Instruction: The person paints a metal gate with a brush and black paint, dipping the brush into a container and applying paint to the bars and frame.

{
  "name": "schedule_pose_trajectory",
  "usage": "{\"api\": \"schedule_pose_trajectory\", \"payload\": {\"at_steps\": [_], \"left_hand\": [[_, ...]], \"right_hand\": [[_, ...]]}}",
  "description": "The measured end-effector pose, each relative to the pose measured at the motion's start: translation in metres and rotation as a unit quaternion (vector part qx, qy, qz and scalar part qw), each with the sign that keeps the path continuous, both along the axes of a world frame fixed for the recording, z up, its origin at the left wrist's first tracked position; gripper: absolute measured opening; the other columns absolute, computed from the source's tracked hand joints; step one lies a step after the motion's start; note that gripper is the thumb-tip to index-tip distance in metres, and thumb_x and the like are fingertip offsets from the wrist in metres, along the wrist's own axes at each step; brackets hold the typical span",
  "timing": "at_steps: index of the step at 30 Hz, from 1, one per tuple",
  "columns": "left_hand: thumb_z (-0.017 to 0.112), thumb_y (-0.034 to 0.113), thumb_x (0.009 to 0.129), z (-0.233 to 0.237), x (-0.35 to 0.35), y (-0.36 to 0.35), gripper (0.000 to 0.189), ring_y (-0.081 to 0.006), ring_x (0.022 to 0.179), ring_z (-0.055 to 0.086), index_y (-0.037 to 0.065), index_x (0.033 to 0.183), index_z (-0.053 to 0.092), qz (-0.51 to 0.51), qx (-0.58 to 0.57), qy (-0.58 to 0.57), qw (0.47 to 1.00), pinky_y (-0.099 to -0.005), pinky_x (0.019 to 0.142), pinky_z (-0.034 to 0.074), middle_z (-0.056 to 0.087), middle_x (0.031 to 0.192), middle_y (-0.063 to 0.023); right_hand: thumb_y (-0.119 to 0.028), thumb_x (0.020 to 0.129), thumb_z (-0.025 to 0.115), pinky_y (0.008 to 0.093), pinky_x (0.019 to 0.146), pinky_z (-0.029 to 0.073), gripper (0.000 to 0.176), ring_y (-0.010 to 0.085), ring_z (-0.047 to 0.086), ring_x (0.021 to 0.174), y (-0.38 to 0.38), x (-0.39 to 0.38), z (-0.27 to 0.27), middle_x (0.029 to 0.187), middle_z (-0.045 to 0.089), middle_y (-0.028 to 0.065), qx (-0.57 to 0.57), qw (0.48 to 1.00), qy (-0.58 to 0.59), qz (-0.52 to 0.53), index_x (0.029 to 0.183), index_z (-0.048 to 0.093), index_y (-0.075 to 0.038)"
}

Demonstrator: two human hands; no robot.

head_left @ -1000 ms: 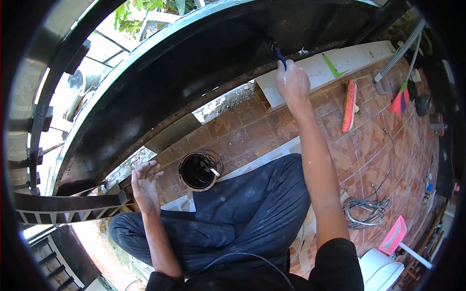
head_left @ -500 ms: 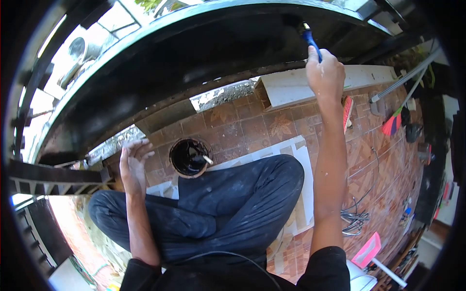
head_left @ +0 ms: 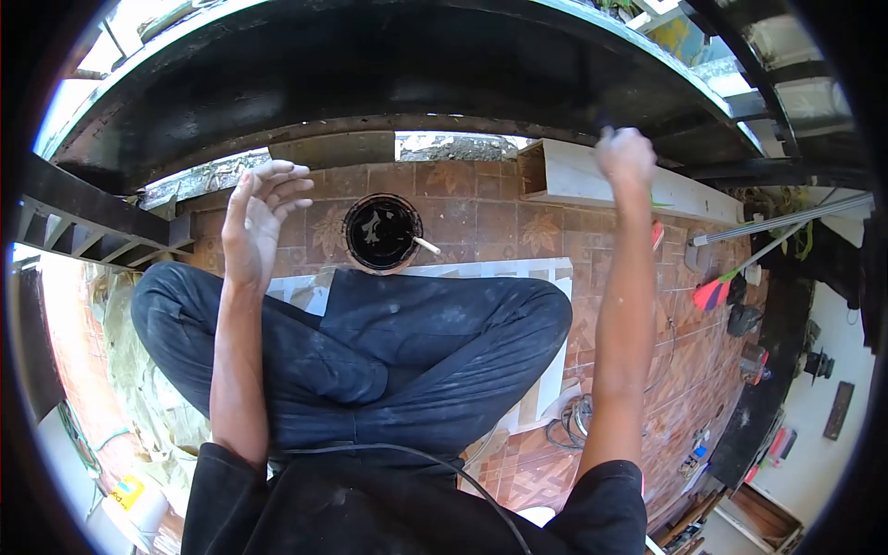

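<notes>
Writing: yellow label (head_left: 129,490) on white tub (head_left: 148,514), lower left of frame; a few dark letters, too small & turned to read for sure. Black panel (head_left: 388,69) arcs across top, w/ pale upper edge. R hand (head_left: 627,155), upper right of ctr, motion-blurred, overlaps panel's lower edge in view; fingers closed in a fist round brush (head_left: 603,123), itself v. blurred vs. the black. L hand (head_left: 257,222), left of ctr: fingers spread, loosely curled, holding nothing. Paint pot (head_left: 372,268), just left of ctr, has pale stick (head_left: 426,245) over right rim. Bare tiles (head_left: 476,222) btwn pot & white box (head_left: 592,182); crossed legs (head_left: 435,324) just below pot, tight there.
</notes>
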State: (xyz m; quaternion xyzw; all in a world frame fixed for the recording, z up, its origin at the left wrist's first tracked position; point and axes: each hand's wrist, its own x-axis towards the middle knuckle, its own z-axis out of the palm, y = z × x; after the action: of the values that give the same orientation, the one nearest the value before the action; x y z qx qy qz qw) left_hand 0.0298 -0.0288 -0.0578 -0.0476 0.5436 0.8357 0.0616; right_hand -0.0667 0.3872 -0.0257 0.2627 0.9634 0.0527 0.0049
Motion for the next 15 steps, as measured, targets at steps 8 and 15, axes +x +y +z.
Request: {"api": "schedule_pose_trajectory", "payload": {"at_steps": [8,15], "left_hand": [[0.039,0.048,0.088,-0.001,0.015,0.028,0.058,-0.0271,0.129,0.034,0.002,0.123,0.043,-0.045,-0.010,0.059,0.997,-0.0408,0.104,0.027,0.040,0.135,-0.0201],[0.056,0.048,0.080,-0.017,0.031,0.037,0.075,-0.0286,0.134,0.024,0.004,0.136,0.029,-0.016,-0.226,0.123,0.966,-0.0461,0.109,0.018,0.031,0.141,-0.0161]], "right_hand": [[-0.051,0.089,0.041,0.0425,0.063,0.044,0.060,0.0339,0.058,0.061,0.024,0.034,0.018,0.063,0.057,0.0213,-0.126,0.961,0.244,0.003,0.070,0.064,0.002],[-0.035,0.085,0.062,0.0238,0.036,0.030,0.037,0.0091,0.041,0.039,0.014,0.033,-0.081,0.054,0.049,0.0007,-0.545,0.742,0.382,-0.077,0.073,0.063,0.000]]}}
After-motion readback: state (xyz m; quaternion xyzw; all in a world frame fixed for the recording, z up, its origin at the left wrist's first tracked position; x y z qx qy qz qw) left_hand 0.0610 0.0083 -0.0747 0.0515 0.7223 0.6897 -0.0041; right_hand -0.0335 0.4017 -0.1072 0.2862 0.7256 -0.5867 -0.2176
